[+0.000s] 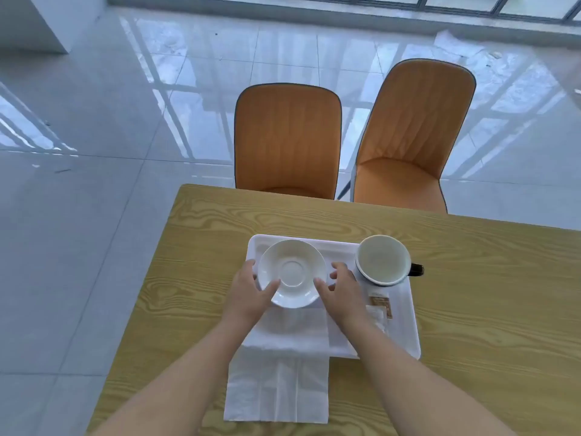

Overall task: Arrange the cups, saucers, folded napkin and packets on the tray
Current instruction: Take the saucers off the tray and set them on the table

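Where the pale tiled floor (94, 215) gives way to the wood-grain surface (471, 278), two orange chairs stand at the far edge, one (287, 136) pushed in behind the tray and the other (415, 127) just to its right, turned slightly.

On the surface sits a white rectangular tray (412, 325). A white napkin (276, 385), creased from folding, lies partly on the tray's near left part and drapes over its near rim onto the surface towards the person.

Both bare forearms reach in from the near edge. The left hand (248, 297) grips the saucer (292, 273) at its left rim, thumb laid on the upper face and fingers (251, 267) curled round the edge. The right hand (341, 294) has its thumb against the saucer's right rim; its other fingers are loosely bent over the tray just beside the saucer, and I cannot tell whether they hold it.

The white saucer, slightly tilted, is over the tray's left half and overlaps the napkin's far edge. A cup (382, 259), white inside with a dark handle pointing right, stands upright at the tray's far right corner, near the right hand. Nearer, two small packets, one brown (382, 305) and one white (375, 319), lie on the tray's right side, touching each other.
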A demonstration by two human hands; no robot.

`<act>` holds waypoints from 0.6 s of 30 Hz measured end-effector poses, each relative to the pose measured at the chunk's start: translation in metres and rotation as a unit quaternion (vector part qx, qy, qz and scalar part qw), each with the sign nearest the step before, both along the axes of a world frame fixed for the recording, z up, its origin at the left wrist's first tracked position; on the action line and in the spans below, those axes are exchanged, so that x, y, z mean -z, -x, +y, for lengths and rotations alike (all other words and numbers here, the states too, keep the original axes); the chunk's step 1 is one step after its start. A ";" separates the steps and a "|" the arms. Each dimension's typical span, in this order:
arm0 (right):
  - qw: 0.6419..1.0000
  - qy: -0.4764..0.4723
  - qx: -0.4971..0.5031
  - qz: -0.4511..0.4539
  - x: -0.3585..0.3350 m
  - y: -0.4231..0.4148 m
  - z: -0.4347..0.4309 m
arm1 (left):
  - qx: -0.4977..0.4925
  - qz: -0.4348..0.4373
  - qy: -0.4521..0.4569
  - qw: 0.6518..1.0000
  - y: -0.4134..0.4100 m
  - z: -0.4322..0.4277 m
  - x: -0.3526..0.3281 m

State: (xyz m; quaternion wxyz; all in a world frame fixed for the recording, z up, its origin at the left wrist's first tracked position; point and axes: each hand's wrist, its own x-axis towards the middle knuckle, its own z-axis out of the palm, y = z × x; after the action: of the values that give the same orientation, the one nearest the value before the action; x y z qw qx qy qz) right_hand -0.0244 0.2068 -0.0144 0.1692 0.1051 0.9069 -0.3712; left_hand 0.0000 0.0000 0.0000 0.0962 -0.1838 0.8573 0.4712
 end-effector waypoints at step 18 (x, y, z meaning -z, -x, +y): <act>0.995 0.017 0.095 -0.001 0.023 0.018 -0.004 | -0.036 0.001 0.159 0.987 0.019 0.004 0.024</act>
State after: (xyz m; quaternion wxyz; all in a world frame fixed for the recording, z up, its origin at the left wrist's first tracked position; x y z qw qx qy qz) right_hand -0.0422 0.2027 -0.0374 0.1357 0.1885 0.8864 -0.4005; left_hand -0.0194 0.0045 -0.0241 0.0478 -0.2274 0.9142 0.3320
